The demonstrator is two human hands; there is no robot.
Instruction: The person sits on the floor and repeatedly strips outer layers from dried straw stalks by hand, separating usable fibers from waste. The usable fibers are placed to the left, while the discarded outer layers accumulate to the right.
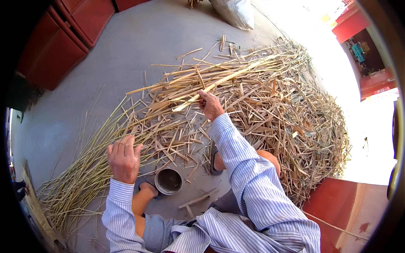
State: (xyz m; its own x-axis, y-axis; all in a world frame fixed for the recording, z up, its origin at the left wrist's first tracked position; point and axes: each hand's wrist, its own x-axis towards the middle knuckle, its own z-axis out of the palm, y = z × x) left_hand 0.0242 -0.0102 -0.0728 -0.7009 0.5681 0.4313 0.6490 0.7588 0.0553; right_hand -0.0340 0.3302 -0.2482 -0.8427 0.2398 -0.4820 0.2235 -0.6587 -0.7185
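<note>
Pinching a thick pale stalk between thumb and fingers, your right hand is clamped on it close to the end nearest the round bowl, beyond that bowl and to its right. The stalk slants away from the bowl, over a layer of long dry stalks. Your left hand is left of the bowl and a little beyond it, back showing, fingers bent; its palm is hidden, so I cannot tell whether it grips anything. Thin greenish stems fan out left of the bowl, and a large heap of dry leaves and stalk pieces spreads to its right. Far beyond the bowl stands a white sack.
</note>
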